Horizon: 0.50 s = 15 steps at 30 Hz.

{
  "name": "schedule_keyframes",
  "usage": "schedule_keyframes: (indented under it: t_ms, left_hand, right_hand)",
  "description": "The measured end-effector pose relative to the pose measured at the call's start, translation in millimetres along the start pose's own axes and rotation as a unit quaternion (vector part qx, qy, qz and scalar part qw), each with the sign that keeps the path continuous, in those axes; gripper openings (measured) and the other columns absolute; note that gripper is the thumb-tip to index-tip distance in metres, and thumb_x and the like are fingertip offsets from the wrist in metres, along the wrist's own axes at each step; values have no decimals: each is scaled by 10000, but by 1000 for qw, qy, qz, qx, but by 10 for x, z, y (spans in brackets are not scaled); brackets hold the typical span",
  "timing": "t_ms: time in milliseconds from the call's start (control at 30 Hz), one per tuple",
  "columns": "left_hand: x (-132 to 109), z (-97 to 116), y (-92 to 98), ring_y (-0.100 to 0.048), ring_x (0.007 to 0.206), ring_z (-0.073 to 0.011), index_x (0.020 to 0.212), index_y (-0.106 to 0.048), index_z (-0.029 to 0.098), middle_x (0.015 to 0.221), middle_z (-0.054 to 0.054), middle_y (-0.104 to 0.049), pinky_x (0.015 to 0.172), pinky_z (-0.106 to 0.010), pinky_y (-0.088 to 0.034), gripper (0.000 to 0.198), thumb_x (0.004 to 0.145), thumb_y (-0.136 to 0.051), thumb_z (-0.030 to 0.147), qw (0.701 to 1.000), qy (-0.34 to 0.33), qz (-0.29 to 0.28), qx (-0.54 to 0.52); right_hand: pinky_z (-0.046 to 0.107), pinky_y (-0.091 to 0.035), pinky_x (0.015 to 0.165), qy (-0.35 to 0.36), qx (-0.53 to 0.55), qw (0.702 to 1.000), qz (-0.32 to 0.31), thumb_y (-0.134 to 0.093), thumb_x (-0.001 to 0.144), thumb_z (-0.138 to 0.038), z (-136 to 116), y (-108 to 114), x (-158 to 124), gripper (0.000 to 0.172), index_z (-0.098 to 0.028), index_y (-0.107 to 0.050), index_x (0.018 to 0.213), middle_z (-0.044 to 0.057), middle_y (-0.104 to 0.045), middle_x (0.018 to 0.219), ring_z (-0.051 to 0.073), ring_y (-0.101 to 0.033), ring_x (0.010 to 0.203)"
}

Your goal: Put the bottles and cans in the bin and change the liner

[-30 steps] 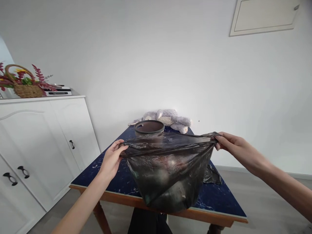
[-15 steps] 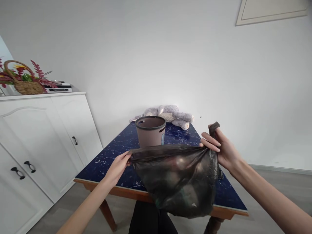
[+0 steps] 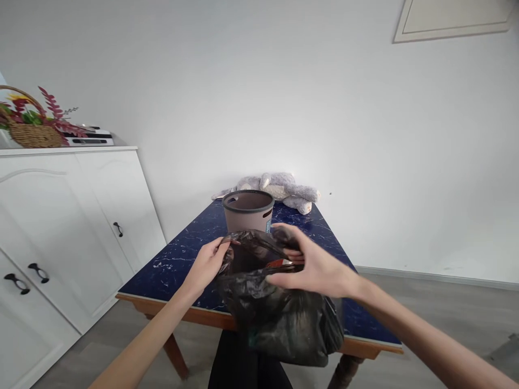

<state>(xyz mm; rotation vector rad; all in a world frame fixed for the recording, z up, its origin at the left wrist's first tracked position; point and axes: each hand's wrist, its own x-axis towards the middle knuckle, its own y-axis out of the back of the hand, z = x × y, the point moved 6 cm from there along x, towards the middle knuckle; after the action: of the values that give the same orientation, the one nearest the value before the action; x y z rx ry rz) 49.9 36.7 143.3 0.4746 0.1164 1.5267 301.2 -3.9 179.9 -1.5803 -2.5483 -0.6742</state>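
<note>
A black plastic garbage bag (image 3: 292,324), filled with things that only dimly show through, hangs at the table's near edge. Its mouth gapes upward, and a red and white item (image 3: 279,263) shows inside. My left hand (image 3: 208,263) pinches the left side of the bag's rim. At the other side, my right hand (image 3: 314,265) is closed on the gathered rim, thumb nearer me and fingers on the far side. Just behind the bag stands a brownish-pink trash bin (image 3: 245,219) with a dark rim, upright; its lower part is hidden by the bag.
Behind the bin, a grey plush toy (image 3: 279,186) lies against the wall on the blue marbled table (image 3: 178,265). A white cabinet (image 3: 77,216) stands at the left, carrying a wicker flower basket (image 3: 34,134) and a white device (image 3: 91,139).
My right hand has moved left and inward, closer to my left hand. The bag's rim, stretched taut before, is now slack, and its mouth has opened. The view has shifted slightly.
</note>
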Motion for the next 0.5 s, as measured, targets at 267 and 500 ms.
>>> schedule_keyframes:
  t_ms: [267,500]
  left_hand:
    - [-36,608,-243,-635,779,-230,945,-701,199,836,-47,-688,724,-307,-483,347,1035,-470,443,979,-145,-42,137]
    - [-163,118,46,-397,1520,-412,1625,-412,314,1651,-151,-441,1224,-439,-370,1194,619,-903,728,979,-140,-123,-87]
  right_hand:
    - [339,-507,728,27,-186,981,55,-764,839,-271,204,-489,603,94,-200,-741,896,65,-767,848,272,-712,811]
    - [308,-440,666,39,-136,988,68,-623,948,-458,284,-254,630,315,-198,-665,775,48,-731,796,242,-660,765]
